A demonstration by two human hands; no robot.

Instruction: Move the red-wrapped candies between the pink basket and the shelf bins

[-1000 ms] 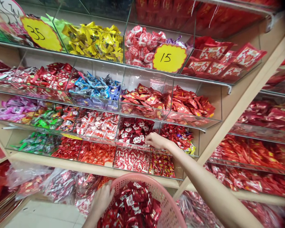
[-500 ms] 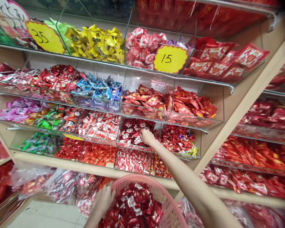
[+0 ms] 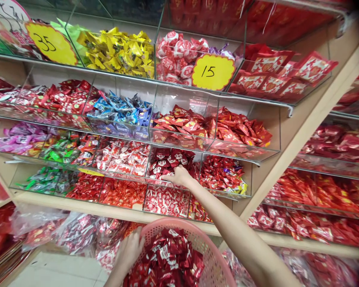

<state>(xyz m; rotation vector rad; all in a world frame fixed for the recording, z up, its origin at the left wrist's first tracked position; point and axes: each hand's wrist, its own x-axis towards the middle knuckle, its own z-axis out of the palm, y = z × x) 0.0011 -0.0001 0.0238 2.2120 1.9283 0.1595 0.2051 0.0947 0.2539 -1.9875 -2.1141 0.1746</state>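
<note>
Broadly, the shelf (image 3: 77,205) shows four rows of clear bins, with part of another above. One pink basket (image 3: 215,255), heaped with dark red packets (image 3: 170,255), is just before the shelf's bottom edge. The right arm (image 3: 227,223) reaches from the lower right toward the shelf.

Two hands show, well apart. The right hand (image 3: 179,176) is over the front edge of one bin (image 3: 154,180), a finger stretched left; I cannot tell whether it pinches anything. The left hand (image 3: 131,245) lies back up at the basket's left rim; how firmly it grips is unclear.

That bin, second row up from the bottom edge and second from the right end, holds more dark red packets. Its left neighbour has white-and-red packets (image 3: 122,157); its right, mixed red sweets (image 3: 218,171). On the top full row are the 35 tag (image 3: 52,43) and the 15 tag (image 3: 213,71). The packets overlap too much to count.
</note>
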